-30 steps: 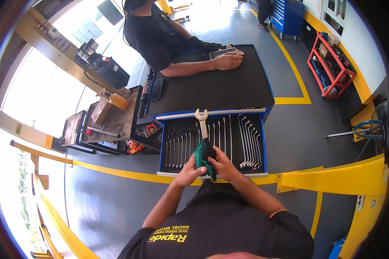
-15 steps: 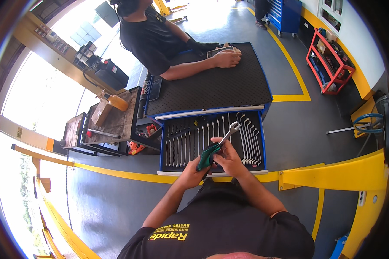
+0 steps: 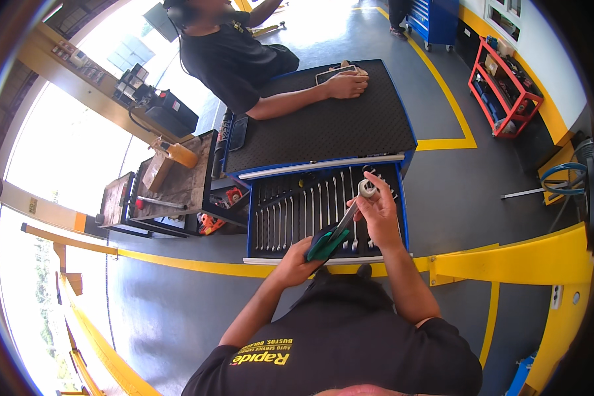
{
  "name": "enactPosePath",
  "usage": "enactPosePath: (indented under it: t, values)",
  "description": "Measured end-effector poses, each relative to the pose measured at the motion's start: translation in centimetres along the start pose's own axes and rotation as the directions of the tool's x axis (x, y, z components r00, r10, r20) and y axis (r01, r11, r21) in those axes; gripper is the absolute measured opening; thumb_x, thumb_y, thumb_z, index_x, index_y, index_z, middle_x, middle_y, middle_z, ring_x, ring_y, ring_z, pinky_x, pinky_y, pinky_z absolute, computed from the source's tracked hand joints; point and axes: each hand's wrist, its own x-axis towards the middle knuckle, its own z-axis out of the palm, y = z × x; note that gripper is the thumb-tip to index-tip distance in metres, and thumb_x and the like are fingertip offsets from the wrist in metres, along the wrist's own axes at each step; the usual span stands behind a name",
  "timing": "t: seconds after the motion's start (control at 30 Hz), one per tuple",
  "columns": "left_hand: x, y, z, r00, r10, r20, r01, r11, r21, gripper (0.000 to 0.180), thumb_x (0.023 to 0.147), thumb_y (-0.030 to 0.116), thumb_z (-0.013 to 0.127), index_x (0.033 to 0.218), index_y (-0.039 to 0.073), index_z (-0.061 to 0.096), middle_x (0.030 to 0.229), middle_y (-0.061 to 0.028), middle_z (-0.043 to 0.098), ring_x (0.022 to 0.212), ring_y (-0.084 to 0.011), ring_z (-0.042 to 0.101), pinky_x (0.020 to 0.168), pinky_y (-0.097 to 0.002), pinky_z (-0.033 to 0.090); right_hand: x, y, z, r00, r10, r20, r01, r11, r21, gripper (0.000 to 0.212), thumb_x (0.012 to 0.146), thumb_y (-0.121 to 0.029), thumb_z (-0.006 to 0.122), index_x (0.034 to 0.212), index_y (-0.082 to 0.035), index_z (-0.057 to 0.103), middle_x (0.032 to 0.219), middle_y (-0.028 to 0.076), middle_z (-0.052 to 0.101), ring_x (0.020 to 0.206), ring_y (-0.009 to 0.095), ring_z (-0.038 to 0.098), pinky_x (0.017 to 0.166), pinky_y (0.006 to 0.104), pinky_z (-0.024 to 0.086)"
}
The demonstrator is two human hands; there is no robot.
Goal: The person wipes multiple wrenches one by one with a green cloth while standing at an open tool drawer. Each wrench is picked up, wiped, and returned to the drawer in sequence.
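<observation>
I'm watching the left hand (image 3: 296, 265) closing its fingers round a green-and-black cloth (image 3: 329, 244), which is covering the lower end of a wrench (image 3: 350, 216). The wrench is slanting up to the right above an open drawer (image 3: 330, 259). Near its upper end the right hand (image 3: 380, 218) is pinching it, the index finger reaching past the ring-shaped head. Under both hands, rows of spanners (image 3: 278, 224) are lying in the drawer. Beyond, the cart (image 3: 310, 135) is carrying a phone (image 3: 238, 134) at its left edge. To the left, an orange bottle (image 3: 182, 155) is sitting on a trolley (image 3: 195, 177). A co-worker (image 3: 234, 76) is leaning over the cart, one forearm resting on it. Farther off, I'm seeing a red rack (image 3: 505, 92) and a blue cabinet (image 3: 433, 23) standing at the right.
</observation>
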Motion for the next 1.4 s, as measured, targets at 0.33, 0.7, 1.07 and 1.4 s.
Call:
enactPosePath:
  t: [0.33, 0.7, 1.07, 1.4]
  values:
    - [-0.3, -0.6, 0.2, 0.986, -0.062, -0.152, 0.054, 0.997, -0.061, 0.024, 0.090, 0.005, 0.068, 0.113, 0.001, 0.066, 0.095, -0.0085, 0.070, 0.086, -0.0138, 0.065, 0.076, -0.0307, 0.052, -2.2, 1.3, 2.2, 0.960, 0.088, 0.267, -0.027, 0.974, -0.224, 0.053, 0.098, -0.007, 0.061, 0.146, -0.012, 0.040, 0.105, 0.002, 0.058, 0.099, 0.011, 0.063, 0.083, 0.0248, 0.049]
    - [0.3, -2.8, 0.9, 0.802, -0.400, -0.443, 0.076, 0.804, -0.589, 0.014, 0.092, 0.007, 0.071, 0.104, 0.001, 0.068, 0.092, -0.0018, 0.070, 0.083, -0.0087, 0.062, 0.075, -0.0266, 0.049, -7.0, 4.9, 3.0, 0.778, 0.548, 0.307, -0.518, 0.836, -0.181, 0.057, 0.106, -0.028, 0.050, 0.152, -0.005, 0.025, 0.110, 0.012, 0.060, 0.091, 0.015, 0.061, 0.077, 0.0275, 0.052]
    - [-2.3, -4.9, -4.0, 0.663, -0.507, -0.552, -0.159, 0.624, -0.765, 0.018, 0.090, 0.009, 0.076, 0.104, 0.003, 0.067, 0.096, -0.0009, 0.068, 0.083, -0.0099, 0.061, 0.074, -0.0259, 0.050, -10.1, 3.9, 8.7, 0.696, 0.623, 0.357, -0.519, 0.780, -0.349, 0.024, 0.106, -0.024, 0.049, 0.098, -0.004, 0.060, 0.067, -0.004, 0.044, 0.058, 0.007, 0.040, 0.052, 0.0249, 0.033]
    - [-5.5, -7.6, -8.7, 0.543, -0.534, -0.648, -0.363, 0.546, -0.755, 0.020, 0.092, 0.009, 0.073, 0.110, 0.003, 0.065, 0.098, 0.0004, 0.065, 0.088, -0.0105, 0.062, 0.080, -0.0248, 0.049, -12.2, 2.9, 15.3, 0.723, 0.615, 0.316, -0.340, 0.714, -0.612, 0.027, 0.101, -0.029, 0.057, 0.103, -0.002, 0.059, 0.072, 0.002, 0.052, 0.069, 0.012, 0.049, 0.064, 0.0317, 0.042]
